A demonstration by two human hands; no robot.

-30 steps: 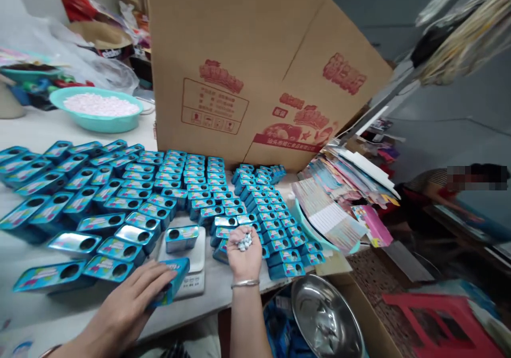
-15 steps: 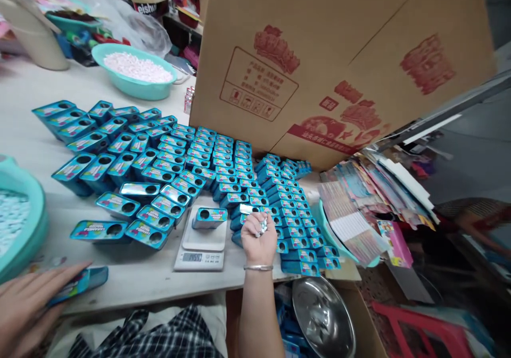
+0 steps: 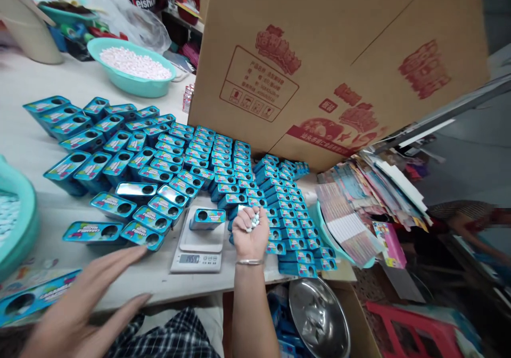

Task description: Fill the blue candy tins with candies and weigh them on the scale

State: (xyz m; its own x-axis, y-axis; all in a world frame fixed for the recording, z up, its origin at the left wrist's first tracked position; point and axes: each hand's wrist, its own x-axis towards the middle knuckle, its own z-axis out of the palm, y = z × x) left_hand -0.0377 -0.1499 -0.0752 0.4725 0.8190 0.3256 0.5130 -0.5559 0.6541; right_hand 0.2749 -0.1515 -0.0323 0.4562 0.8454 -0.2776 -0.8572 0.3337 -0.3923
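Palm up, my right hand [image 3: 250, 235] curls around several small pale candies [image 3: 252, 223] beside a compact digital scale [image 3: 196, 263]. One blue candy tin [image 3: 209, 217] with a round hole in its top stands on the scale's plate. My left hand [image 3: 90, 305], slightly blurred, hovers at the table's front edge with fingers stretched and thumb apart; nothing shows between them. Behind that hand, a blue tin [image 3: 38, 296] sits at the lower left, partly hidden by it. Many more blue tins [image 3: 165, 158] stand in rows, their holes facing up.
A turquoise basin [image 3: 138, 85] of whitish candies stands at the back, another basin [image 3: 27, 225] at the left edge. A large cardboard box [image 3: 319, 23] rises behind the tins. A steel bowl [image 3: 319, 315] lies below the table edge; stacked papers [image 3: 367, 198] are at right.
My left hand has moved right, away from the blue tin at the lower left, and its fingers now extend toward the scale. My right hand still holds the candies.
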